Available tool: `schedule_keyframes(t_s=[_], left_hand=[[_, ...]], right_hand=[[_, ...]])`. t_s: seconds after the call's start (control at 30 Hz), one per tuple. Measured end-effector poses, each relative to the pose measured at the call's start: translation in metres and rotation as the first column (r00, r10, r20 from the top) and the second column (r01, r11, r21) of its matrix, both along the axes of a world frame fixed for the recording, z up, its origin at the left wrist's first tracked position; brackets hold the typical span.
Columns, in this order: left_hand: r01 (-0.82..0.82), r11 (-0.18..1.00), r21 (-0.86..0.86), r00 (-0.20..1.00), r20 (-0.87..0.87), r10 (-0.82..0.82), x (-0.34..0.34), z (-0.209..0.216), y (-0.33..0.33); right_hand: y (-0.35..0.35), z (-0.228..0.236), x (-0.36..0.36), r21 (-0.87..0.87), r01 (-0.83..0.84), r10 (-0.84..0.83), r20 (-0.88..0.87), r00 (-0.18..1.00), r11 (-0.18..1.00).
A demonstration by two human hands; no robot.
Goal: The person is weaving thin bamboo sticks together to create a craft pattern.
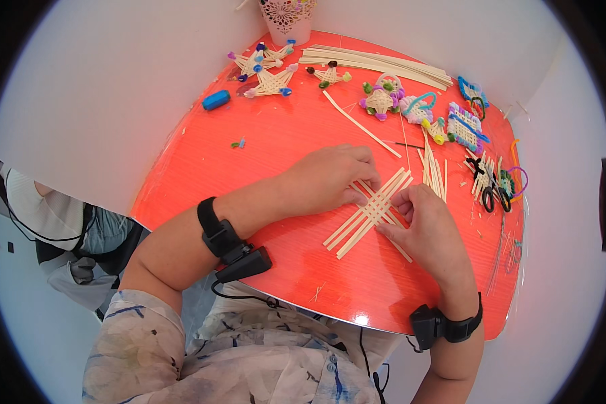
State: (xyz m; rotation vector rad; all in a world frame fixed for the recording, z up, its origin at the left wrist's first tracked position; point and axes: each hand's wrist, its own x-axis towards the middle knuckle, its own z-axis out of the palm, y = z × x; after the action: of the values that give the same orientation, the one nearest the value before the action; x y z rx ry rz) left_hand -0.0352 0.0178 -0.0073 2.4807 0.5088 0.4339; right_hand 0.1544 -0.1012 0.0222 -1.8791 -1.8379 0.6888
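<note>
Flat pale strips, crossed over and under each other into a small woven lattice point(372, 211), lie on the red tabletop in front of me. Their loose ends stick out diagonally on all sides. My left hand point(340, 176) is closed at the upper left of the weave, thumb and fingers pinching the strips there. At the right edge, my right hand point(421, 219) is closed too, its thumb and fingertips gripping the strips. The fingers cover parts of the weave's sides. Just beyond the right hand lies a bundle of loose strips point(434, 172).
On the red table point(249, 175) lie a long strip point(362, 124), a stack of strips point(377, 64), woven stars point(273, 82), fuzzy-trimmed woven pieces point(464, 126) and black-handled scissors point(489, 197). A blue block point(216, 100) sits left; a pink pot point(288, 23) stands behind. White walls enclose the table.
</note>
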Motion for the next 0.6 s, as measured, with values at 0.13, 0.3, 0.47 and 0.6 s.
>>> schedule_keyframes(t_s=[0.13, 0.3, 0.47, 0.6], left_hand=[[0.005, 1.000, 0.001, 1.000, 0.028, -0.005, 0.0006, -0.0017, -0.0006], [-0.001, 1.000, -0.024, 1.000, 0.007, 0.001, 0.0009, -0.0011, 0.0000], [-0.014, 0.999, -0.051, 1.000, 0.015, 0.015, 0.0014, -0.0002, -0.0009], [-0.008, 0.999, -0.053, 1.000, 0.019, 0.009, 0.0018, 0.0007, -0.0012]], right_hand=[[-0.0002, -0.0007, -0.0001, 0.008, -0.005, 0.005, 0.010, 1.000, 1.000], [-0.0001, 0.0001, -0.0003, 0.004, -0.017, 0.017, 0.018, 1.000, 1.000], [-0.0001, 0.0006, -0.0004, 0.001, -0.020, 0.020, 0.013, 1.000, 1.000], [0.0003, 0.0003, -0.0003, 0.020, -0.034, 0.034, 0.012, 0.999, 0.999]])
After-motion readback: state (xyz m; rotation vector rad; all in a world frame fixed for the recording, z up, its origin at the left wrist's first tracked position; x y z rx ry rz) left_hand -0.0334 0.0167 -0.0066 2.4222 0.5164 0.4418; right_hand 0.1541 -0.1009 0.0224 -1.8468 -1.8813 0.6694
